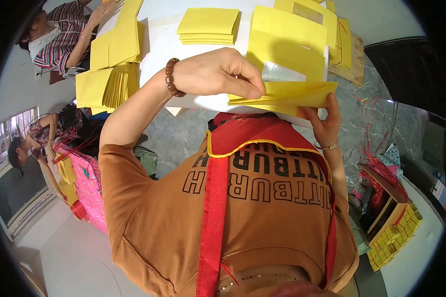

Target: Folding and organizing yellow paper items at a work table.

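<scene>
two hands [218, 74], four yellow paper stacks [209, 25]

Your room: white bench over a marbled floor

You look down past a white bench [163, 44] onto a grey marbled floor [176, 136]; daylight enters through a window [7, 131] on your left, and a wooden crate [389, 210] sits at your right.

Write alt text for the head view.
Both hands, left hand on top and right hand beneath, pinch a folded yellow paper sheet at a white table edge. Yellow paper stacks cover the table.
</scene>
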`<state>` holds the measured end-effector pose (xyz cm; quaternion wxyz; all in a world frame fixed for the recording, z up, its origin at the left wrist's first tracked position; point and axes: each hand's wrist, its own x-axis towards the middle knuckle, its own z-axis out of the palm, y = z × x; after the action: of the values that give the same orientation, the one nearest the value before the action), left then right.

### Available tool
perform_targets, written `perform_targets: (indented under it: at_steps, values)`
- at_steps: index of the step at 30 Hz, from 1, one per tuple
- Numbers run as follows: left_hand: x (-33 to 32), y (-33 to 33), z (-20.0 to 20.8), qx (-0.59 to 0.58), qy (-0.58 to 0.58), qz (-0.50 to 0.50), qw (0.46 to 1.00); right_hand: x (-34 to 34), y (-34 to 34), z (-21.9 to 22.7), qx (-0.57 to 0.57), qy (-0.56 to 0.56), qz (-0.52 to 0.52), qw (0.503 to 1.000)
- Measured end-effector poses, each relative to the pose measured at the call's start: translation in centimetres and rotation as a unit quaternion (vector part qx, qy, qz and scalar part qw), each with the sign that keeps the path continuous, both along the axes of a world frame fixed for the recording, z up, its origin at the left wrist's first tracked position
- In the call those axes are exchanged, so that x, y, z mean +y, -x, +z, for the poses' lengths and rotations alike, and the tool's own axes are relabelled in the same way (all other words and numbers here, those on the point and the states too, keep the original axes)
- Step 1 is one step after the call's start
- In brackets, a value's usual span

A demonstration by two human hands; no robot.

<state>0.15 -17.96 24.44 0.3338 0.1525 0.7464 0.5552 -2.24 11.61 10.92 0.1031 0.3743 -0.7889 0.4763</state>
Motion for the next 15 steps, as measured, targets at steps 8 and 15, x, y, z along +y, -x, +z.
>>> perform_targets:
  at_steps: [8,15]
  values:
    - [-0.2,-0.4,-0.6,-0.002,0.007,-0.011,1.000,-0.2,-0.1,0.0,0.010,-0.004,0.000,1.000]
    - [0.1,-0.6,-0.2,0.089,0.120,0.001,0.989,-0.3,-0.1,0.5,0.040,-0.019,0.017,0.999]
